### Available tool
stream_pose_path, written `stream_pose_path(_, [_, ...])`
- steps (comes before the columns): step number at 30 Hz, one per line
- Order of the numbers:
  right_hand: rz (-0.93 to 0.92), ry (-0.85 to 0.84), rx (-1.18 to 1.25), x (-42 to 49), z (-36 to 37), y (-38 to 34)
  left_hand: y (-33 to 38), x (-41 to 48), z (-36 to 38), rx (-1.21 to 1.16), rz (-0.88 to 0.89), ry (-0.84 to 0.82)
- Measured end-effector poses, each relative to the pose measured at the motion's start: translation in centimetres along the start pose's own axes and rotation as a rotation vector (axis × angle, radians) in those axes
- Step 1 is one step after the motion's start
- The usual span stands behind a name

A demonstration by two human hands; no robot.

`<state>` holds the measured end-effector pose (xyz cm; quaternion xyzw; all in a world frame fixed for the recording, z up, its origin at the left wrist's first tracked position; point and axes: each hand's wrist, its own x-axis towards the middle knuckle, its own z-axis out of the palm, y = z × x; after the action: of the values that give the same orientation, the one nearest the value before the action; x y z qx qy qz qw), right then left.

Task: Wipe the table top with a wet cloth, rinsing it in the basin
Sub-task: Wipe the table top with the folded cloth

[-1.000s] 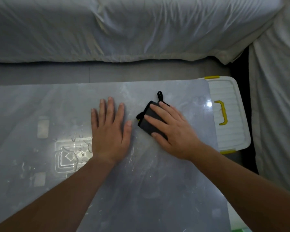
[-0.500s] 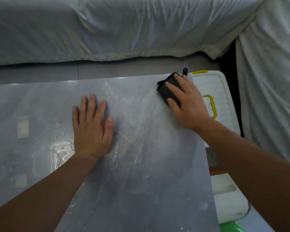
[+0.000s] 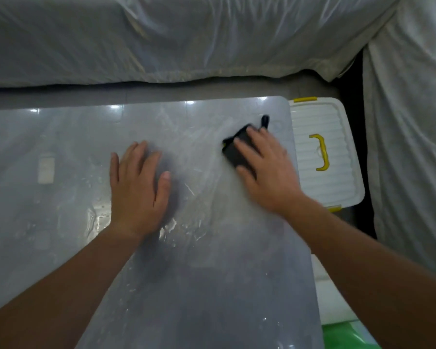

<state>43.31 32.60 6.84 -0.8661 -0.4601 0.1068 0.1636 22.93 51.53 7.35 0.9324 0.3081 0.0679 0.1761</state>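
Note:
A folded dark cloth (image 3: 237,149) with a small loop lies on the wet grey table top (image 3: 212,285), near its far right corner. My right hand (image 3: 267,172) presses flat on the cloth, fingers spread over it, and looks motion-blurred. My left hand (image 3: 139,190) rests palm down on the table's middle, fingers apart, holding nothing. Streaks and drops of water shine around both hands. No basin is in sight.
A white plastic box lid (image 3: 337,187) with a yellow handle (image 3: 321,152) sits just past the table's right edge. White sheeting (image 3: 186,39) covers furniture behind and to the right. A green object (image 3: 347,336) peeks out at the bottom right.
My right hand slid the cloth from beside the left hand out to the far right corner, then back a little toward me. The left hand stayed flat on the table.

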Motion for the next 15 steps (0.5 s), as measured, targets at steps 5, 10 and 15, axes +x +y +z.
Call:
stream_pose_path(5, [-0.003, 0.003, -0.017, 3.0, 1.2, -2.9, -0.1, -5.1, 0.3, 0.058, 0.018, -0.083])
stream_pose_path(10, [-0.327, -0.159, 0.008, -4.6, 2.3, -4.9, -1.1, -6.6, 0.6, 0.111, 0.029, -0.156])
stream_pose_path(15, [-0.121, -0.025, 0.069, 2.0, 1.6, -4.1, -1.1, -6.8, 0.9, 0.130, 0.038, -0.158])
